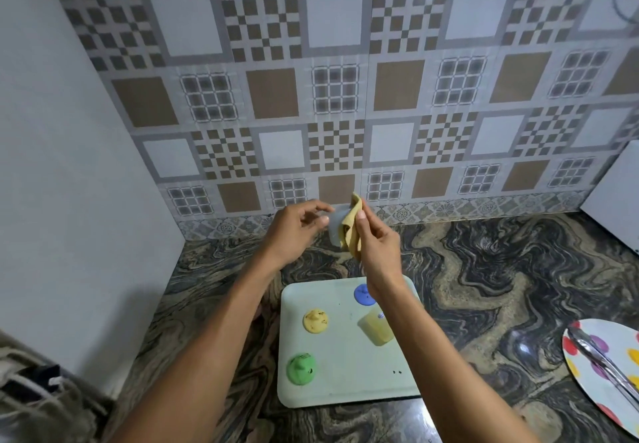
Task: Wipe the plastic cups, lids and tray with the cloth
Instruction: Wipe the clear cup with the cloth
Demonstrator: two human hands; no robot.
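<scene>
Left grip [297,231] has its fingers curled round a clear plastic cup [332,230], held up above the worktop [484,270] in front of the tiled wall. Right grip [377,245] is closed on a yellow cloth [352,226], bunched between thumb and fingers and pressed against the side of the cup nearest it; part of the cloth seems tucked into the cup, though the folds hide how far.

Below, a pale green tray [345,380] lies flat on the worktop. On it sit a blue lid [363,294] at the far edge, a yellow lid [315,320] left of centre, a green lid [301,369] nearer the front left, and a yellow cup [375,330] lying tilted, partly behind the right forearm. Well to the right, tongs [601,363] rest on a spotted plate [594,384].

Judging by its thin, see-through wall, the cup is light and a little flexible, so a hard squeeze would likely buckle it; a hold near the rim or base, where it is stiffest, should serve best. Smooth plastic may slip if damp. The cloth is soft and folds to any curve. The lids look small and light, probably best pinched by the edge.
</scene>
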